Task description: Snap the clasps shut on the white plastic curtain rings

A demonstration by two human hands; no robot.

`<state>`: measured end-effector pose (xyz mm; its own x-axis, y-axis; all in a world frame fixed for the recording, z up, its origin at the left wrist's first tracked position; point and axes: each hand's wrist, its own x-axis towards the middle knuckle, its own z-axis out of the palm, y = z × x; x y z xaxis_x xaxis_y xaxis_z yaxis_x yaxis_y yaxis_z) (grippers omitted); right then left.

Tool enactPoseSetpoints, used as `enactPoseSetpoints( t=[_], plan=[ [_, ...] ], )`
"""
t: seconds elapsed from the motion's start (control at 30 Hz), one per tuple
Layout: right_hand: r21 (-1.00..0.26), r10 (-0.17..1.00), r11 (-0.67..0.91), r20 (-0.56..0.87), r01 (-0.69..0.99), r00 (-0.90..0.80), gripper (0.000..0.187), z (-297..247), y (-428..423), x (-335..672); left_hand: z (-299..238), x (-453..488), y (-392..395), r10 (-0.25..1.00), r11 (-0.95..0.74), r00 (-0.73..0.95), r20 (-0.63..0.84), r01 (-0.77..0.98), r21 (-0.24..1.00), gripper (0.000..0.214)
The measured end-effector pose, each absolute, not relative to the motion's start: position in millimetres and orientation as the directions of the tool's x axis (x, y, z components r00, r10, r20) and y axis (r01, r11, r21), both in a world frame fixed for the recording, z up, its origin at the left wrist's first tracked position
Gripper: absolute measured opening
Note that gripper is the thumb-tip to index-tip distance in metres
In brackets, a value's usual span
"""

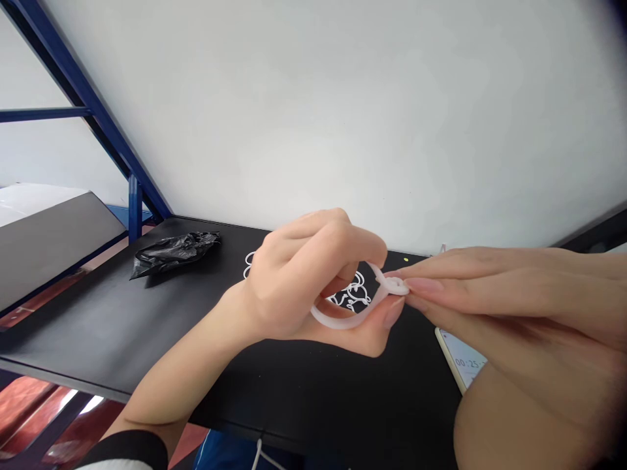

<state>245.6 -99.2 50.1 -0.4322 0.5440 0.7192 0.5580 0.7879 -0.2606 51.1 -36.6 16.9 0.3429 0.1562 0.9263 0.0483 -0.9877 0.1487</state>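
Black table [313, 398], loop [337, 322] between hands [294, 274], seemingly plastic

A single head-worn camera supplies the view. It looks from above the near side of the counter [313, 391] and faces forward and down, toward the wall [343, 117] beyond the counter's far edge. Coverage is wide: the blue frame [95, 121] at the left and the counter's near edge both fall within view. The left hand [298, 277] lies at close range, near the centre; the right hand [519, 300], also close, is cut off at the right border.
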Motion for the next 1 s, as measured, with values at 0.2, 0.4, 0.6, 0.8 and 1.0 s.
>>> enactPoseSetpoints(
  t=[0.2, 0.4, 0.6, 0.8, 1.0],
  plan=[
    [-0.264, 0.569, 0.754, 0.720, 0.601, -0.398, 0.024, 50.6, -102.3, 244.4, 16.7, 50.5, -37.5, 0.161, -0.987, 0.346, 0.924, 0.051, 0.153, 0.021],
    [-0.263, 0.536, 0.776, 0.754, 0.573, -0.380, 0.021, 45.5, -101.8, 248.9, 15.3, 50.5, -37.0, 0.154, -0.988, 0.331, 0.931, 0.045, 0.147, 0.022],
    [-0.292, 0.578, 0.757, 0.716, 0.585, -0.391, 0.021, 45.1, -102.5, 247.2, 15.8, 51.9, -34.8, 0.125, -0.992, 0.331, 0.935, 0.038, 0.119, 0.022],
    [-0.237, 0.563, 0.725, 0.744, 0.647, -0.358, 0.011, 40.5, -102.1, 246.7, 19.1, 47.8, -34.0, 0.118, -0.993, 0.400, 0.909, 0.028, 0.117, 0.022],
    [-0.319, 0.631, 0.702, 0.693, 0.637, -0.348, 0.018, 47.7, -101.0, 251.2, 22.7, 45.1, -34.5, 0.145, -0.989, 0.447, 0.883, 0.048, 0.138, 0.030]
  ],
)
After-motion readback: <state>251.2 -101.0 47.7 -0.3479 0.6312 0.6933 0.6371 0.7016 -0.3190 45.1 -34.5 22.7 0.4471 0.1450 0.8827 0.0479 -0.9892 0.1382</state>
